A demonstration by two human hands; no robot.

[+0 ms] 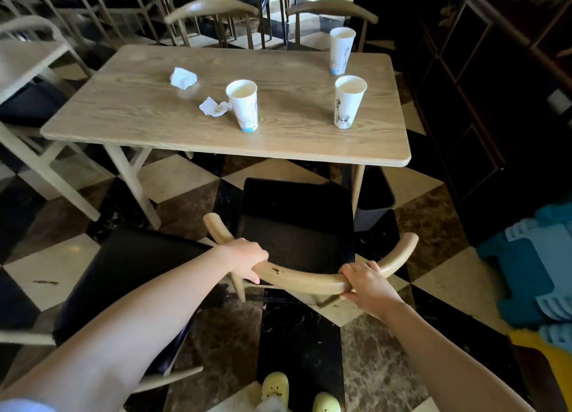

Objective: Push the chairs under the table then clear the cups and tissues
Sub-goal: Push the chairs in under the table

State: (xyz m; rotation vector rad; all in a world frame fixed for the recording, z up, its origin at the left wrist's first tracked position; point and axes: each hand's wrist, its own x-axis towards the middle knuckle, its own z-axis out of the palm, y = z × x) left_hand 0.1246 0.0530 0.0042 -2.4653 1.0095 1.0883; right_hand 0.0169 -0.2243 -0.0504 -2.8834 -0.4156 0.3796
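A wooden chair with a curved backrest [305, 280] and a black seat [294, 222] stands in front of the light wooden table [173, 123], its seat just short of the table's near edge. My left hand [247, 258] and my right hand [366, 283] both grip the backrest. A second black-seated chair [123, 275] stands to the left, pulled out and turned. On the table stand three white paper cups [244, 105] [348, 102] [340, 51]. Two crumpled tissues [183, 78] [215, 106] lie left of the middle cup.
Two more chairs [213, 9] [332, 10] stand at the table's far side. A dark bin [374, 198] sits under the table's right corner. Another table and chairs [28, 68] are to the left. Stacked blue plastic stools [526, 275] stand on the right by a dark wall. The floor is checkered.
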